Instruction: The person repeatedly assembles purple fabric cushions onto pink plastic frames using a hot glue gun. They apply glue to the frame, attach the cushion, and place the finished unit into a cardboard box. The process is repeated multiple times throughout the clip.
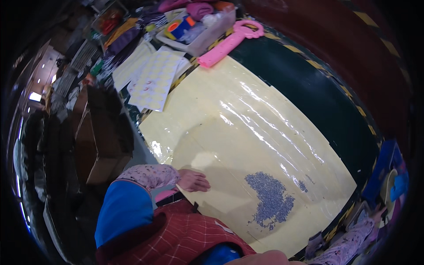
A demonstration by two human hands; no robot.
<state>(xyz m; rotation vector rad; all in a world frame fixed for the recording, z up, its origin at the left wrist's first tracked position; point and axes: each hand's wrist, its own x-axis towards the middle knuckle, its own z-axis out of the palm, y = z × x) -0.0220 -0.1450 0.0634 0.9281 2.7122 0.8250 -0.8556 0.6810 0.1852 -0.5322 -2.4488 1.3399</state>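
My left hand [194, 180] lies flat on the near left edge of a pale yellow sheet [212, 92], fingers stretched out and holding nothing. A spread pile of small grey metal pieces [270, 198] lies on the sheet to its right; their exact kind is too small to tell. A smaller patch of the same pieces sits just beside the pile. At the far right, my right hand [376, 215] reaches past the table edge beside a blue bin [383, 170]. It looks small and blurred there, with fingers seemingly apart and nothing visible in them.
A pink plastic tool with a ring end [227, 44] lies at the sheet's far edge. Printed sticker sheets [157, 79] and a clear bin [194, 42] of mixed items are at the back left. Cardboard boxes [101, 137] stand left. Yellow-black tape [316, 64] edges the green table.
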